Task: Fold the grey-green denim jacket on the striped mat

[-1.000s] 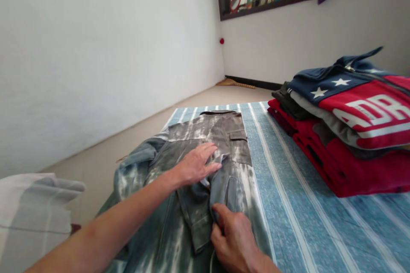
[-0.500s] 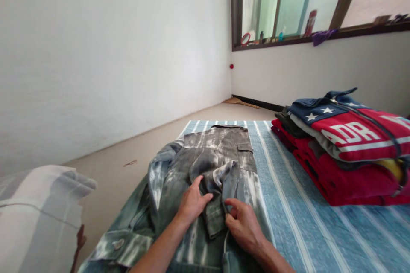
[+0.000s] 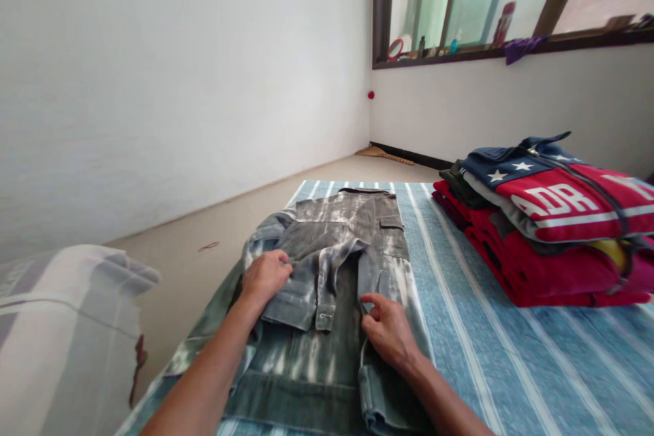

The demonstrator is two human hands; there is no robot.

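Note:
A grey-green tie-dye jacket (image 3: 317, 368) lies stretched out with its collar at the far end and a flap pocket at its upper right. Across its middle a folded sleeve (image 3: 296, 300) is spread, with its cuff and buttonhole tab showing. My left hand (image 3: 266, 278) is closed on the left side of this sleeve, its fingertips partly hidden. Near the jacket's right side, my right hand (image 3: 389, 332) pinches the cloth between thumb and forefinger. Another rolled sleeve end (image 3: 375, 398) lies below my right hand.
The jacket rests on a blue, white-striped sheet (image 3: 460, 300). To the right is a stack of folded clothes (image 3: 552, 245), red with a navy starred top. A grey-and-white draped cloth (image 3: 66, 340) stands at left. Small items line the windowsill (image 3: 460, 53).
My left hand has moved left and slightly up, drawing the sleeve's cuff end leftward and spreading it flatter. My right hand has stayed nearly in place. The view has shifted slightly.

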